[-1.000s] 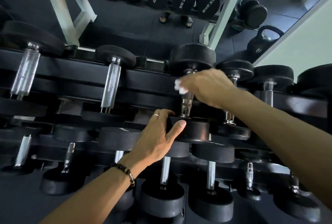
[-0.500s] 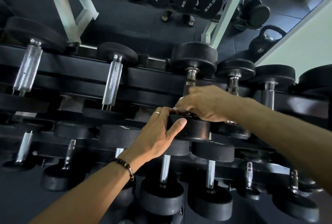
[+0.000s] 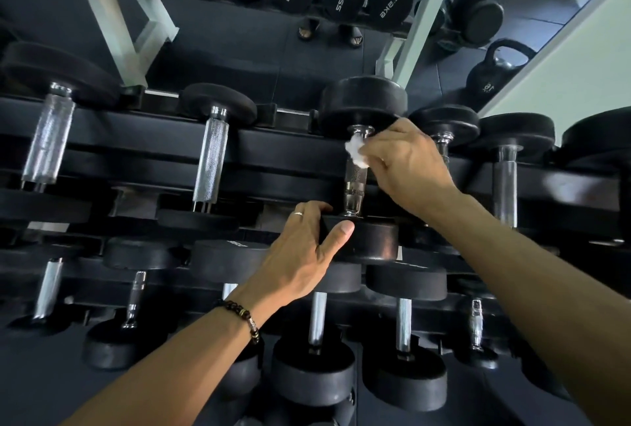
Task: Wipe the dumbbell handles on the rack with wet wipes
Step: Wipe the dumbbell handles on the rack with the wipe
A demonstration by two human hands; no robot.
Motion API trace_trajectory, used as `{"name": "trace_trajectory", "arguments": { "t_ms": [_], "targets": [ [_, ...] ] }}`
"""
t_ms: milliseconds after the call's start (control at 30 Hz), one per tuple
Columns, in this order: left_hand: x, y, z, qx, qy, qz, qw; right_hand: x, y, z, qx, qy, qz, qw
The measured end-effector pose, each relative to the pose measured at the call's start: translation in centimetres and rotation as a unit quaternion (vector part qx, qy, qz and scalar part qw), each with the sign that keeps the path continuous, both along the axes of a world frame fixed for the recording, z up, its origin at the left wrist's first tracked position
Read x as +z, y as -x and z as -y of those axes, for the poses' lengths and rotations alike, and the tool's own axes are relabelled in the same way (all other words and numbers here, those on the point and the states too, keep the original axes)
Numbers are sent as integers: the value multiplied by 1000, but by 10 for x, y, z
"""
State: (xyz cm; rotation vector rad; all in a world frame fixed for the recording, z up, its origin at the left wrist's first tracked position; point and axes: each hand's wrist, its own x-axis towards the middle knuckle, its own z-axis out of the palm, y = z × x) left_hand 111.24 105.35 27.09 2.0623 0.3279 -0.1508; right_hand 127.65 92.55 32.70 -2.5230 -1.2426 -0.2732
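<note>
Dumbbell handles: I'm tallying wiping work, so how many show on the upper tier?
5 handles: far left, left of centre, one under the wet wipe, one behind the right hand, one right of it. More may hide at far right.

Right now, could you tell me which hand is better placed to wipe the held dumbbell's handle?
Right: the right hand holds the wet wipe on the handle; the left hand grips the head.

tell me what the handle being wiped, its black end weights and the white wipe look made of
The handle looks like chromed steel: bright mirror glints, with a duller cross-hatched knurled band in the middle. The end weights are probably rubber or urethane coated: matte black, soft sheen, rounded edges; the core is hidden. The wipe is thin white nonwoven or paper, crumpled in the right hand.
</note>
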Motion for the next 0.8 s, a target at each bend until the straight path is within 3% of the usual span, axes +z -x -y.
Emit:
{"name": "trace_trajectory", "arguments": {
  "t_ms": [67, 167, 333, 567, 733, 800],
  "targets": [
    [-3, 0, 0, -2, 3, -2, 1000, -4, 6, -8, -121, -112, -106, 981],
    [-4, -1, 0, -2, 7, 5, 1000, -4, 13, -22, -249, -208, -258, 910],
    [-4, -2, 0, -4, 21, -3, 1000, -3, 51, 1, -237, -59, -325, 913],
    [0, -3, -1, -13, 14, -4, 1000, -9, 9, -26, -292, -174, -259, 904],
    [4, -2, 1, -13, 25, -19, 999, -5, 55, 2, -227, -70, -302, 923],
    [2, -1, 1, -14, 22, -14, 1000, -5, 41, -5, -223, -79, -253, 938]
  ]
}}
